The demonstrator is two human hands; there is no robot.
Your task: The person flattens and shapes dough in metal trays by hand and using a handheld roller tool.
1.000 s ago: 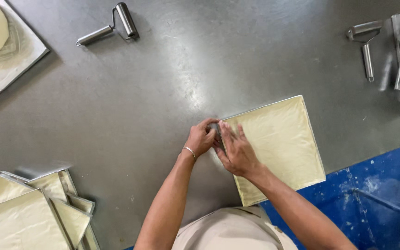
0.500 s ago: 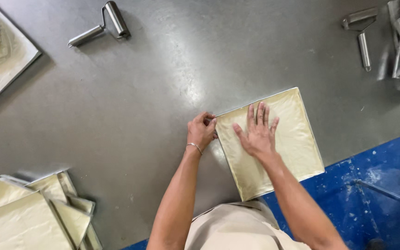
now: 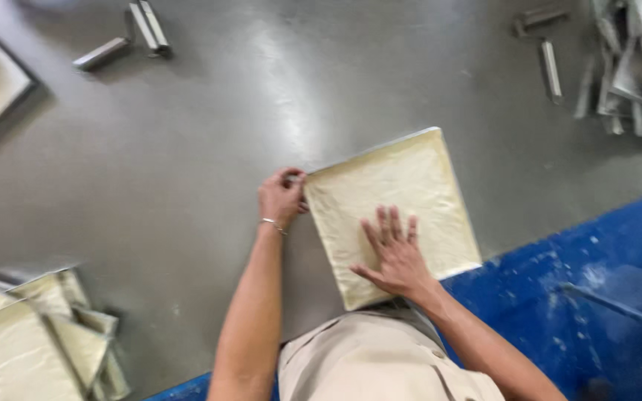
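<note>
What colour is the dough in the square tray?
Pale yellow dough, clearest in the head view.

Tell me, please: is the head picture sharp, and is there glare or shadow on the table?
Head view: motion blur smears the edges, most at the metal roller and the stacked trays; a pale glare streak runs across the grey table; the left hand and right hand on the dough-lined square tray are fairly clear, with soft shadows.
</note>
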